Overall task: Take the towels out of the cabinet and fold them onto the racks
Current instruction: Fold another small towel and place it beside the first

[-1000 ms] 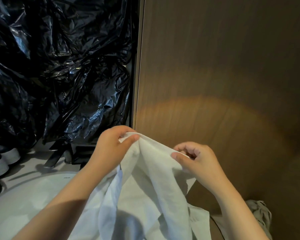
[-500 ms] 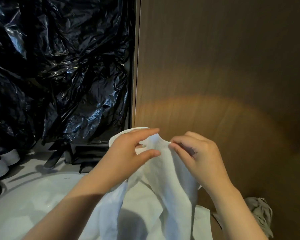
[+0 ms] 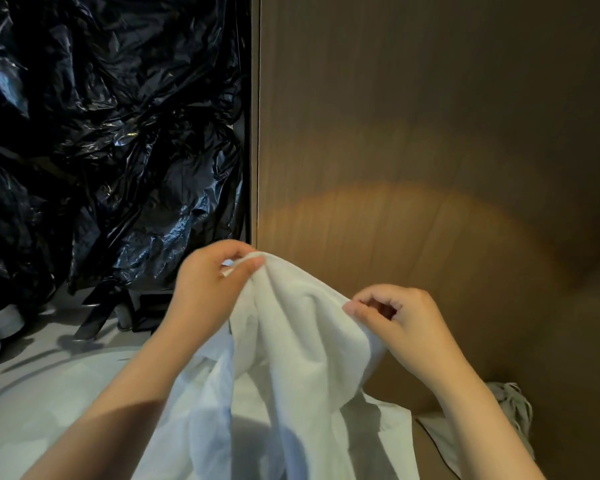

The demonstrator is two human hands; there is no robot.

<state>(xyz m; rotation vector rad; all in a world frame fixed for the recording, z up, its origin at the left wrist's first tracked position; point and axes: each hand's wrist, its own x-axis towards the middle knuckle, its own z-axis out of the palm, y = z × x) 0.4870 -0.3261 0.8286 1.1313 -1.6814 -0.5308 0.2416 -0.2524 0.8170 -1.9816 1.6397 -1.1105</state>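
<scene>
The white towel hung before the wooden panel, its lower end cut off below. The left hand and right hand each had a pinching grip on its top edge, farther apart than a moment earlier.

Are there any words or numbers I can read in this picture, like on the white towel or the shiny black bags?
None: no word, number, label or sign can be read anywhere.
The white towel is plain.
The black plastic bags show only shiny creases.
The brown wooden panel shows only grain and a patch of light.
</scene>
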